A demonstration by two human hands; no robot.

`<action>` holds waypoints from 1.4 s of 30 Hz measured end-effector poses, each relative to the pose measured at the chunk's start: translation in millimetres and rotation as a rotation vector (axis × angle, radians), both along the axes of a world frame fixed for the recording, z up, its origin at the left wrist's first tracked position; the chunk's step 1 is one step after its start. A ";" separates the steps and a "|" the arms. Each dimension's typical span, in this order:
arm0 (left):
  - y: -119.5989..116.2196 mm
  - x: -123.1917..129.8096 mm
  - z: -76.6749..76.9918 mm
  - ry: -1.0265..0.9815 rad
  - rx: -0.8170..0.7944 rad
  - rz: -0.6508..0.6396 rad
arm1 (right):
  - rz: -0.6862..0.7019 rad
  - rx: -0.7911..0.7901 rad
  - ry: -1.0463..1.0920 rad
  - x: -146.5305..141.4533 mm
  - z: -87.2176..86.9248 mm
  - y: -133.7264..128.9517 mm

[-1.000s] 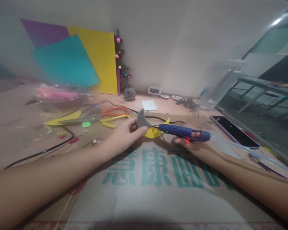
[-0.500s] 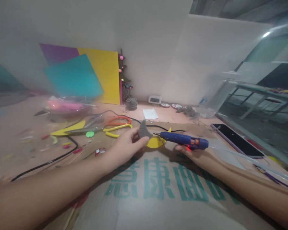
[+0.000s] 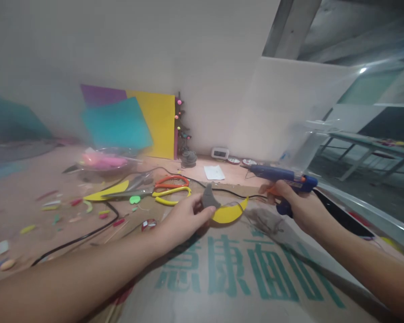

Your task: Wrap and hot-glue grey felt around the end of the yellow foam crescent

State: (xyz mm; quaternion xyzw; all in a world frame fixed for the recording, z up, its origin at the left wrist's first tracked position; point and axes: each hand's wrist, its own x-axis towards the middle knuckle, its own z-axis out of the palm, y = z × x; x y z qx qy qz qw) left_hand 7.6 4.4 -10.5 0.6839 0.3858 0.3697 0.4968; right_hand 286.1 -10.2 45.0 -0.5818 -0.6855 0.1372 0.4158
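Note:
My left hand point(image 3: 190, 214) pinches a small crescent-shaped piece, grey point(image 3: 209, 197) at the thumb and fingers. Its yellow part point(image 3: 230, 213) curves away to the right, just above the cardboard. My right hand point(image 3: 294, 202) is wrapped round the handle of a blue hot glue gun point(image 3: 283, 176), its nozzle pointing left. The nozzle is apart from the crescent, above and to the right of it. Scissors point(image 3: 170, 193) with orange and yellow handles lie left of the crescent, their blades over a yellow scrap point(image 3: 111, 192).
Cardboard point(image 3: 188, 296) with green lettering covers the front. Colourful scraps, a green heart point(image 3: 134, 200) and a black cord point(image 3: 77, 240) lie left. Coloured sheets point(image 3: 117, 123), a small decorated tree point(image 3: 185, 130) and a white digital clock point(image 3: 220, 153) stand behind. A phone point(image 3: 343, 215) lies right.
The glue gun has moved up and right, its nozzle leaving the crescent. My left hand still holds the crescent, more of whose yellow part now shows. The view has shifted slightly.

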 end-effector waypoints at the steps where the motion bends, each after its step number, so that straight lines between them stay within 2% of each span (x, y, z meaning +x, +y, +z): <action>1: 0.5 0.5 -1.1 -0.011 0.007 0.000 | 0.009 -0.016 0.026 -1.0 3.1 2.3; 3: 1.3 1.1 -2.7 -0.029 0.022 -0.001 | -0.012 -0.073 0.034 -6.5 11.6 8.9; 6: 2.0 0.9 -4.2 -0.032 0.011 0.003 | -0.114 -0.161 -0.057 -18.8 25.4 28.2; 9: 3.2 0.3 -5.2 -0.011 0.000 0.020 | -0.087 -0.173 -0.176 -28.2 30.3 60.6; 12: 4.9 0.8 -6.8 -0.001 -0.024 0.002 | -0.071 -0.179 -0.224 -33.3 21.2 98.7; 15: 6.1 2.4 -8.2 -0.005 -0.027 0.006 | -0.086 -0.174 -0.208 -37.6 2.4 129.9; 20: 4.9 4.4 -5.8 -0.065 -0.052 -0.031 | -0.041 -0.230 -0.193 -40.3 -21.0 148.5; 25: 3.7 3.6 -3.6 -0.029 -0.059 0.003 | 0.024 -0.213 -0.220 -27.0 -16.3 137.4; 33: 3.6 3.9 -2.5 -0.022 -0.068 -0.005 | -0.016 -0.093 -0.292 0.2 -4.0 85.9; 36: 1.9 2.9 2.4 0.017 -0.025 0.030 | 0.016 -0.038 -0.318 -4.7 4.7 64.5; 39: -0.6 2.2 8.1 0.008 -0.020 0.036 | 0.126 0.040 -0.266 -21.7 13.2 38.0; 41: -2.4 1.6 11.4 -0.002 -0.041 0.043 | 0.186 0.029 -0.193 -34.3 17.0 20.4; 42: -3.1 1.1 12.5 0.001 -0.046 0.057 | 0.199 -0.032 -0.195 -39.6 18.2 13.1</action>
